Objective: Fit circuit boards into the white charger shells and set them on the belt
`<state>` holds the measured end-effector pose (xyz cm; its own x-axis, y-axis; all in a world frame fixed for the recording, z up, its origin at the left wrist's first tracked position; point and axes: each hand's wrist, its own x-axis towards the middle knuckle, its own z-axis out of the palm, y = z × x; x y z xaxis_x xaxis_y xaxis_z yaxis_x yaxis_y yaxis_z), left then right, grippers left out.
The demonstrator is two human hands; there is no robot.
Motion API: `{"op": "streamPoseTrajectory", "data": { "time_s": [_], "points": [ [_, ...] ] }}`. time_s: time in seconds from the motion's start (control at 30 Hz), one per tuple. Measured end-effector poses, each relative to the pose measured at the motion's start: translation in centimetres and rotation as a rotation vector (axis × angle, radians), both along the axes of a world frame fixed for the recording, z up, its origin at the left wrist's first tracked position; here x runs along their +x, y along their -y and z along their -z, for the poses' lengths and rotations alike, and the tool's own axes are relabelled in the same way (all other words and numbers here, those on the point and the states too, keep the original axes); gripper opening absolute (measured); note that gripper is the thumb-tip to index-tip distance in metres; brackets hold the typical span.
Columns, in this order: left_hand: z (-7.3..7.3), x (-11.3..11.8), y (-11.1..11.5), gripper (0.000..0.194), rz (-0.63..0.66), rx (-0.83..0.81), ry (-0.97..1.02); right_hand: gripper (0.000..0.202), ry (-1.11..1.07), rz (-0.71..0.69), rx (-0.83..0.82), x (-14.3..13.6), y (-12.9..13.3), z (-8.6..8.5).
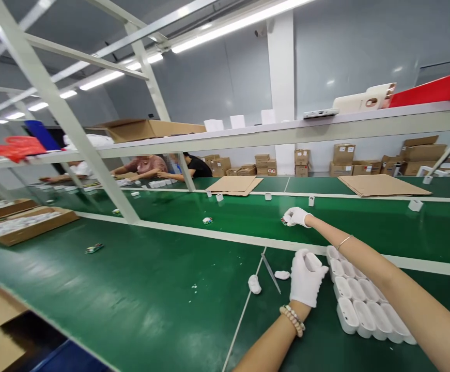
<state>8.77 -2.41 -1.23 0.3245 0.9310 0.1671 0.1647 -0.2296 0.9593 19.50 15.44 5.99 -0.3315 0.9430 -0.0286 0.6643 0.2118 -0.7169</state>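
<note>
My left hand (307, 279), in a white glove, is closed around a white oval plastic shell (313, 262) above the green bench. Farther out, over the green belt, my gloved right hand (296, 216) pinches a small part with coloured bits (284, 221), mostly covered by the fingers. A pair of tweezers (271, 273) lies left of my left hand. Near it are a small white oval piece (282, 275) and another white piece (254, 284). To the right, white oval shells (364, 305) stand in packed rows, partly hidden under my right forearm.
A small part with a white top (207, 220) sits on the belt; a circuit board (94, 248) lies on the left bench. Small white blocks (416, 205) line the belt's far side. A shelf (248, 138) spans above. Co-workers (147, 165) sit at far left.
</note>
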Motion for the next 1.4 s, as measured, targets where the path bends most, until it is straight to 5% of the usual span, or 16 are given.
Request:
{"op": "streamPoseTrajectory", "data": {
  "time_s": [0.13, 0.3, 0.5, 0.63, 0.87, 1.0, 1.17, 1.4],
  "points": [
    [0.7, 1.4, -0.6, 0.029, -0.125, 0.151, 0.042, 0.023, -0.196, 0.004, 0.078, 5.4, 6.1, -1.7],
    [1.2, 2.3, 0.0, 0.053, -0.212, 0.338, 0.132, 0.052, -0.383, 0.029, 0.266, 11.4, 17.6, -2.2],
    [-2.5, 1.9, 3.1, 0.052, 0.008, 0.591, 0.177, 0.041, -0.424, 0.035, 0.54, 12.6, 26.0, -2.2],
    [-4.0, 1.4, 4.9, 0.047, 0.199, 0.383, 0.295, 0.048, -0.42, -0.033, 0.641, 12.6, 27.9, -3.0],
    [-2.1, 0.0, 6.5, 0.047, 0.472, -0.111, 0.514, 0.036, -0.314, -0.108, 0.743, 10.9, 29.9, -3.0],
    [-2.2, -0.3, 6.9, 0.051, 0.499, -0.171, 0.506, 0.014, -0.34, -0.296, 0.657, 9.6, 30.2, -3.2],
    [-2.4, -0.2, 6.9, 0.052, 0.509, -0.166, 0.501, 0.027, -0.182, -0.354, 0.498, 9.1, 30.0, -4.0],
    [-2.1, -0.2, 6.7, 0.053, 0.492, -0.195, 0.47, 0.011, -0.092, -0.361, 0.406, 9.2, 30.4, -3.3]
  ]
}}
